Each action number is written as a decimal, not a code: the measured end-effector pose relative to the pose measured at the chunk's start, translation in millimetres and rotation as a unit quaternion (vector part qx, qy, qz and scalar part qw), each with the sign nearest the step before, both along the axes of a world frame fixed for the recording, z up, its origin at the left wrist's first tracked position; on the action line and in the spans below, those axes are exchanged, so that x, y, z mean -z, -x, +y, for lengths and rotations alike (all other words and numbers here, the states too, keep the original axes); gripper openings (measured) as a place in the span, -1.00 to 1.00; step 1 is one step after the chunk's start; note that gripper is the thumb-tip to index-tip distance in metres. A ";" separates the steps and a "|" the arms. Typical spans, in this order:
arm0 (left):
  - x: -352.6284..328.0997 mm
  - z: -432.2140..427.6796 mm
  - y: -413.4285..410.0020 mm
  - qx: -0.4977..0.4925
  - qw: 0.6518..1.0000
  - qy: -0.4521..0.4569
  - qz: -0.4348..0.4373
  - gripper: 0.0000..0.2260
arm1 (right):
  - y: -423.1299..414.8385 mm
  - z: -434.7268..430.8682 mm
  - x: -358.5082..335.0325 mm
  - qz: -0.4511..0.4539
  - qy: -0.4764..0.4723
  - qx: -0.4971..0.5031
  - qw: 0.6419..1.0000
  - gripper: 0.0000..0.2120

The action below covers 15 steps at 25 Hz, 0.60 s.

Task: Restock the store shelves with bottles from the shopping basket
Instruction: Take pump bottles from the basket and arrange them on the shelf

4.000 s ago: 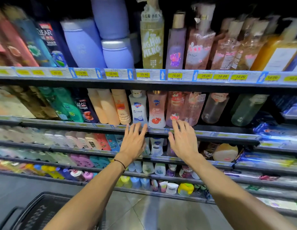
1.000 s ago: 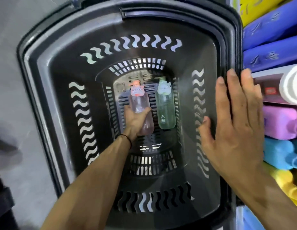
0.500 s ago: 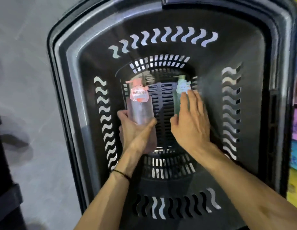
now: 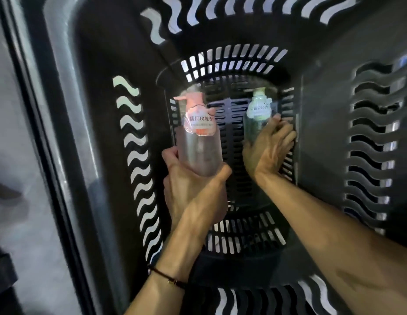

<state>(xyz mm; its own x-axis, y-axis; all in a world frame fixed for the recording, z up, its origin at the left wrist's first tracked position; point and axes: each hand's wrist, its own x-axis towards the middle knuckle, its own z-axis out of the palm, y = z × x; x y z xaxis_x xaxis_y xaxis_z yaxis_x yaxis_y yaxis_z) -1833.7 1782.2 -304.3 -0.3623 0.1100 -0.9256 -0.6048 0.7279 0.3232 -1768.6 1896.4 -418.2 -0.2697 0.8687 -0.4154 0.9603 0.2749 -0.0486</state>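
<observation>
A clear pump bottle with a pink label (image 4: 199,142) stands upright in the left hand (image 4: 193,189), whose fingers and thumb wrap its lower body. It is held toward the left edge of the shopping basket's (image 4: 95,137) slotted bottom and appears raised off it. A second pump bottle, green-tinted with a pale label (image 4: 258,119), sits deep at the bottom's right edge, close against the side wall, where the right hand (image 4: 268,151) curls its fingers round the body from the right; whether it rests on the bottom or is already off it cannot be told. Both grips sit low on the bodies, leaving pump heads and labels free (a sensible hold for standing the bottles face-out on a shelf). No other bottles show in the basket, so this pair looks like the last of the load. A thin dark bracelet (image 4: 168,277) circles the left wrist, and grey floor (image 4: 14,155) shows beyond the basket's left rim.
</observation>
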 end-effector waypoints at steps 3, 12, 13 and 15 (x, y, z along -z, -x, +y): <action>6.4 -7.3 -6.5 0.027 0.996 -0.060 -0.061 -0.75 | 3.0 1.6 3.7 0.038 0.034 0.023 0.998 -0.15; -5.6 -6.2 6.5 0.083 0.983 0.084 0.139 -0.32 | -2.7 14.7 -24.7 0.098 0.191 0.151 0.965 -0.10; -16.5 -6.2 8.1 0.065 0.982 0.079 0.161 -0.34 | -3.2 12.7 -40.5 0.116 0.197 0.150 0.962 -0.12; -41.5 -3.0 7.8 0.029 0.986 0.045 0.160 -0.39 | -3.6 11.8 -75.7 0.149 0.208 0.158 0.954 -0.24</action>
<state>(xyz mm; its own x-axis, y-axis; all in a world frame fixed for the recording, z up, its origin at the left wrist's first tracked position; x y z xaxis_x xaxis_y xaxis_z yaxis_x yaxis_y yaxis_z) -1841.4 1779.2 -262.8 -0.6328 0.0616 -0.7718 -0.4386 0.7929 0.4230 -1765.0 1908.1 -342.6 -0.1822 0.7029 -0.6875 0.9184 -0.1281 -0.3744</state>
